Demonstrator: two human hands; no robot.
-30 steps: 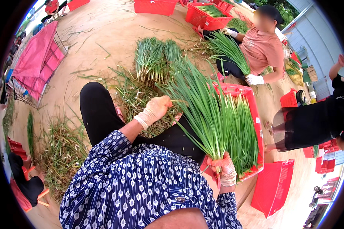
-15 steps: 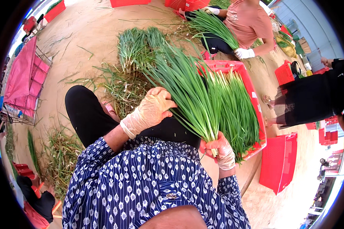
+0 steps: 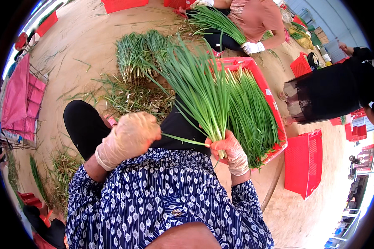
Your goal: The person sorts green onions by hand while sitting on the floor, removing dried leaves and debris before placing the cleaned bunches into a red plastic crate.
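Observation:
My right hand, in a pale glove, grips a bunch of long green leafy stalks by its white base. My left hand, also gloved and slightly blurred, is closed on one thin green leaf that stretches down-left away from the bunch. Beside the bunch a red crate holds more stalks lined up lengthwise. Beyond my knees, upright bundles of greens stand by a litter of loose trimmings.
A co-worker sits at the top right holding stalks; another person in black stands at the right. An empty-looking red crate lies lower right. A pink-covered folding frame is at left, with trimmings below.
My left hand has moved down and left from among the upper leaves, drawing a single leaf out from the bunch. My right hand still grips the bunch, slightly further left.

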